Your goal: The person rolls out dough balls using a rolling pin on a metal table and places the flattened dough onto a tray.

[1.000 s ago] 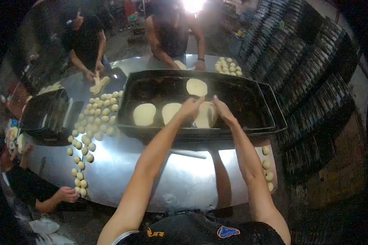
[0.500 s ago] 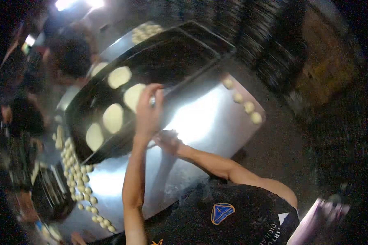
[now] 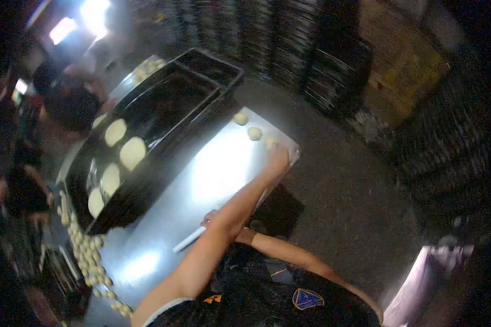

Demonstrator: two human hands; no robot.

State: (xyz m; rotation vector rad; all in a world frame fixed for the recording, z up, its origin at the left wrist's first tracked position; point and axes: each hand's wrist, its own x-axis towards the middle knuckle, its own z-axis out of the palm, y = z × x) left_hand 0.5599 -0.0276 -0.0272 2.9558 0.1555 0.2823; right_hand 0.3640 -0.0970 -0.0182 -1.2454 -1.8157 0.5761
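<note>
My left hand (image 3: 279,157) reaches across to the far right corner of the shiny metal table (image 3: 213,169). Its fingers curl down over a dough ball there, mostly covered by the hand. Beside it in a row sit two more pale dough balls, the nearer one (image 3: 255,133) and the farther one (image 3: 240,118). Under my left forearm, my right hand (image 3: 209,218) is closed around a thin white rolling pin (image 3: 191,238) resting low over the table. The forearm hides part of that hand.
A long dark trough (image 3: 163,136) borders the table, with several flat dough rounds (image 3: 132,153) in it. Many dough balls (image 3: 87,253) line the table's left end. Co-workers (image 3: 71,103) stand at the left. Stacked dark crates (image 3: 333,71) and a yellowish crate (image 3: 403,82) are behind.
My left hand has moved from above the flat dough round at the trough to the dough balls at the table's right corner. My left arm now crosses over the right. The view has shifted right.
</note>
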